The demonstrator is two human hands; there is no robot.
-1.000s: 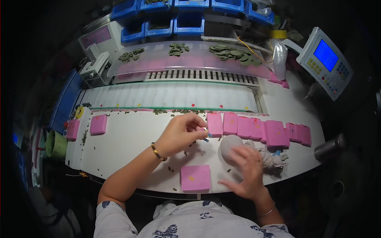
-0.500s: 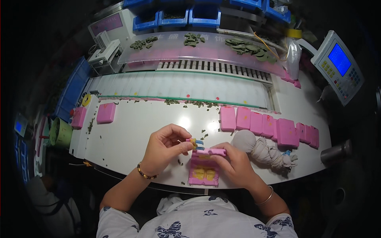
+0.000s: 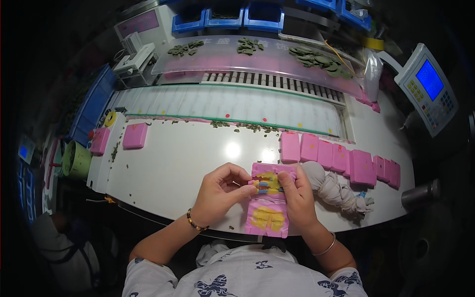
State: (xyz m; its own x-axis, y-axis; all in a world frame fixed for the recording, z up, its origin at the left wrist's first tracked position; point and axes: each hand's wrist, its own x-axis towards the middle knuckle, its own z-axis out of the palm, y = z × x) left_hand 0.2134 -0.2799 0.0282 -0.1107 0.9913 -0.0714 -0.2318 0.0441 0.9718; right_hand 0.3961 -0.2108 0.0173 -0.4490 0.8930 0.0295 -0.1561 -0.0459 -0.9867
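Note:
A pink rubber mold (image 3: 250, 228) lies opened out in front of me, its two halves one above the other. Both inner faces carry yellow patches. Narrow blue pieces (image 3: 263, 187) sit across the upper half, beside a dark reddish strip. My right hand (image 3: 298, 198) grips that half by its right side, thumb flat on the inner face and the other fingers hidden behind. At the left edge, thumb and forefinger of my left hand (image 3: 222, 190) are closed on the mold, right by the ends of the blue pieces.
A row of pink blocks (image 3: 332, 156) and a cloth-wrapped bundle (image 3: 336, 195) lie to the right. Another pink block (image 3: 135, 135) is at the left. Dark green pieces (image 3: 319, 62) rest on a clear shelf behind a glass-topped panel (image 3: 227, 105). A display unit (image 3: 428, 89) stands far right.
The mold's upper half was tilted nearly edge-on and bent, with blue pieces jutting out by my left fingers. Now it is opened flat, facing me, and the view has shifted slightly.

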